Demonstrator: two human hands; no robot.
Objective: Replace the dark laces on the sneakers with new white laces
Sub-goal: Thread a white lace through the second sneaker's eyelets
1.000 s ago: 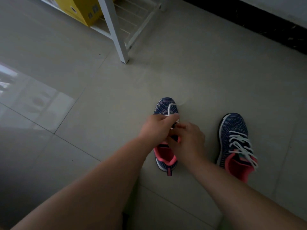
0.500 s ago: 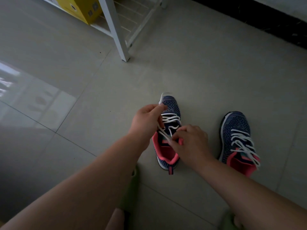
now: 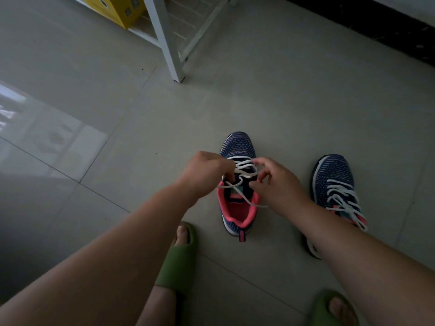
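Two navy knit sneakers with pink collars stand on the tiled floor. The left sneaker [image 3: 237, 147] carries a white lace [image 3: 244, 169] crossed over its tongue. My left hand [image 3: 204, 175] pinches the lace on the shoe's left side. On the right side, my right hand [image 3: 275, 182] pinches the lace with curled fingers; a loose end trails across the collar. The right sneaker [image 3: 334, 175] stands apart, laced in white, and my right forearm hides its heel.
A white rack leg [image 3: 167, 41] stands on the floor beyond the shoes, with a yellow box [image 3: 117, 8] on its low shelf. My feet in green slides [image 3: 179, 260] are close below the sneakers. A dark baseboard [image 3: 376, 22] runs along the top right.
My hands have drawn apart to either side of the left sneaker, uncovering the crossed lace. The view has tilted down, so my feet in green slides now show.
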